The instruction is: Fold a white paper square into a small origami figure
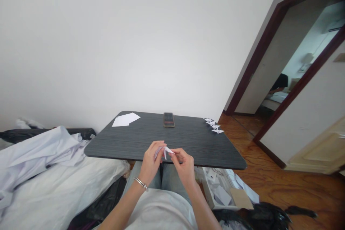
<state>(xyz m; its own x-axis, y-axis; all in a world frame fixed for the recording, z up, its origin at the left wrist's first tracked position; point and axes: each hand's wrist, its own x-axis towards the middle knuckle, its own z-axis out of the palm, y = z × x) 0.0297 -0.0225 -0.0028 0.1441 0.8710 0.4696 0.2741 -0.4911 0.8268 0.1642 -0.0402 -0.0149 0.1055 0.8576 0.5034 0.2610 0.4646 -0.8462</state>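
The left hand and right hand pinch a small folded white paper at 12 o'clock, over the near edge of the dark table, where a slip could tear or drop it.

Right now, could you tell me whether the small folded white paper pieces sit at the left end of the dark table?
No, the small folded white paper pieces lie at the far right corner of the dark grey wood-grain tabletop.
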